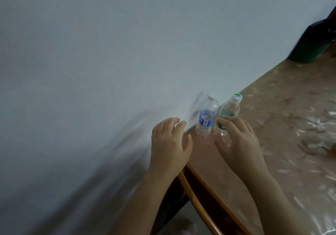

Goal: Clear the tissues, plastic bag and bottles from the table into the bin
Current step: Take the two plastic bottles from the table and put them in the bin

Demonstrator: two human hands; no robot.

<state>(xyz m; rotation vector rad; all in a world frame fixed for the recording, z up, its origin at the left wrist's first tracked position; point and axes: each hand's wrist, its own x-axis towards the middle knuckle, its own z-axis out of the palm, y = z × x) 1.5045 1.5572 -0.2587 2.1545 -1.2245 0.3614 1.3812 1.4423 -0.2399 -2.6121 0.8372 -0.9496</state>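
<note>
Two clear plastic bottles stand upright at the table's corner by the wall. The blue-label bottle (206, 118) has a white cap. The green-label bottle (229, 111) to its right has a green-and-white cap. My right hand (240, 143) has its fingers around the lower part of the green-label bottle. My left hand (170, 143) hovers just left of the blue-label bottle with fingers apart, holding nothing and not touching it. The whole view is blurred. No tissue, plastic bag or bin can be made out.
The table (283, 125) has a brown flower-patterned cover and a wooden edge (203, 185). A pale wall (109, 52) fills the left. A dark green object (312, 43) stands at the table's far right end.
</note>
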